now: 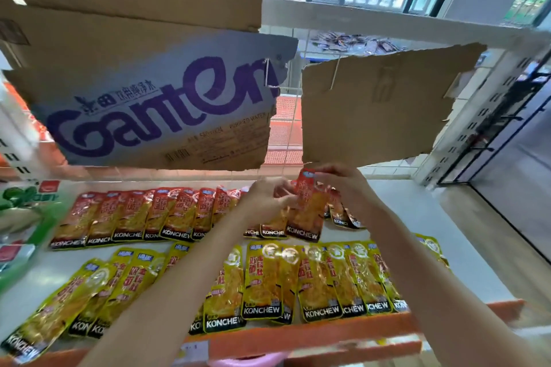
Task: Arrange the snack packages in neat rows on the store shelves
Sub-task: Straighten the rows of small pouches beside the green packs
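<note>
Red foil is what both hands are working on: one red snack packet point(307, 202) is pinched at its top edge by the right hand point(340, 185), fingers clenched on the seal, while the left hand point(268, 199) grips its left edge. It sits at the right end of the red row point(143, 214), at the back of the shelf point(447, 247), overlapping the neighbouring packets. Nearer the shelf's orange front lip lies the yellow row point(298, 280).

Risk, as I judge it: the packets are slick and shingled over one another, so pressing this one down off-line could nudge its neighbours and fan the row out of true. A few red packets just right of the held one already lie skewed. The torn cardboard sheet point(378, 104) hanging just above the hands could also be knocked.

The held packet's long axis runs front to back, leaning slightly right at the top, with the KONCHEW label end pointing toward the front lip, like the rest of the row.
</note>
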A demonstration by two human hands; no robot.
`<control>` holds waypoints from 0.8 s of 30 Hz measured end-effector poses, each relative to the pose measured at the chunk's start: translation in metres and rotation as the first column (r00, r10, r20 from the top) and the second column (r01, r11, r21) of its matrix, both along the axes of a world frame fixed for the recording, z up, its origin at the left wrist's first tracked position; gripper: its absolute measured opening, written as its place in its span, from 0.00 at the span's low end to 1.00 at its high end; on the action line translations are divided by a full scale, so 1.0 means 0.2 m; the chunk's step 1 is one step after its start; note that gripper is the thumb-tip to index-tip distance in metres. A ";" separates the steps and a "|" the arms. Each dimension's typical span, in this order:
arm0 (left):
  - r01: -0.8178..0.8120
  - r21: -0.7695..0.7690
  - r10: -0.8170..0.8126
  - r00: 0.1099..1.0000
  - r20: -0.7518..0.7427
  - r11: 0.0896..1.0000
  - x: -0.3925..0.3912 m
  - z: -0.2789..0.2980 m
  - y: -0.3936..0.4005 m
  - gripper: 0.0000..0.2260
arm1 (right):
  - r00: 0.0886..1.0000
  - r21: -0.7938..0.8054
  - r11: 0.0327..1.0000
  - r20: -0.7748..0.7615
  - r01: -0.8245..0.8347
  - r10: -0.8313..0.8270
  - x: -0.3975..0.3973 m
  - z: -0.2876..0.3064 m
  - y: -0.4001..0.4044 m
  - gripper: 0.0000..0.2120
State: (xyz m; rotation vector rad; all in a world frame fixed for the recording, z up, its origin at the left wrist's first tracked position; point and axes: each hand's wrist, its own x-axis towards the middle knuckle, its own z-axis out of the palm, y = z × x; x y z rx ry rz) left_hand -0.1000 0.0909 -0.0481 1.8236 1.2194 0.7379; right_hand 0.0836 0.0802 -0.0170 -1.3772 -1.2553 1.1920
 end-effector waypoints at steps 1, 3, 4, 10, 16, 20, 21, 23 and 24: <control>-0.043 -0.024 0.044 0.998 0.045 0.999 0.02 0.00 0.00 0.01 | 1.000 -0.025 1.000 -0.031 -0.007 0.006 -0.01 -0.01 0.01 0.04; -0.180 -0.054 0.184 0.980 0.076 0.982 0.05 -0.03 -0.01 0.04 | 0.998 -0.111 0.993 -0.044 -0.050 0.045 -0.01 -0.07 0.01 0.04; -0.243 -0.064 0.247 0.967 0.067 0.968 0.06 -0.05 -0.01 0.03 | 0.997 -0.172 0.983 -0.050 -0.065 0.058 -0.02 -0.11 0.01 0.04; -0.214 0.219 0.277 0.907 -0.317 0.952 0.02 -0.12 -0.05 0.13 | 0.991 -0.271 0.963 0.132 0.002 0.035 -0.02 -0.33 0.08 0.11; -0.077 0.145 0.147 0.803 -0.577 0.986 0.01 -0.20 -0.08 0.24 | 0.800 -0.261 0.965 0.572 -0.031 0.180 -0.05 -0.32 0.10 0.15; -0.089 0.283 0.249 0.757 -0.604 0.955 0.06 -0.19 -0.09 0.21 | 0.495 -0.186 0.980 0.846 -0.073 0.197 -0.05 -0.27 0.09 0.24; -0.075 0.320 0.264 0.753 -0.603 0.944 0.08 -0.18 -0.09 0.22 | 0.501 -0.140 0.988 0.852 -0.060 0.151 -0.04 -0.26 0.10 0.26; 0.005 0.300 0.194 0.751 -0.631 0.954 0.10 -0.18 -0.09 0.27 | 0.562 -0.063 0.998 0.825 -0.017 0.062 0.00 -0.27 0.11 0.25; 0.049 0.261 0.140 0.741 -0.657 0.964 0.11 -0.18 -0.09 0.29 | 0.563 -0.054 0.999 0.825 -0.005 0.047 0.03 -0.28 0.13 0.25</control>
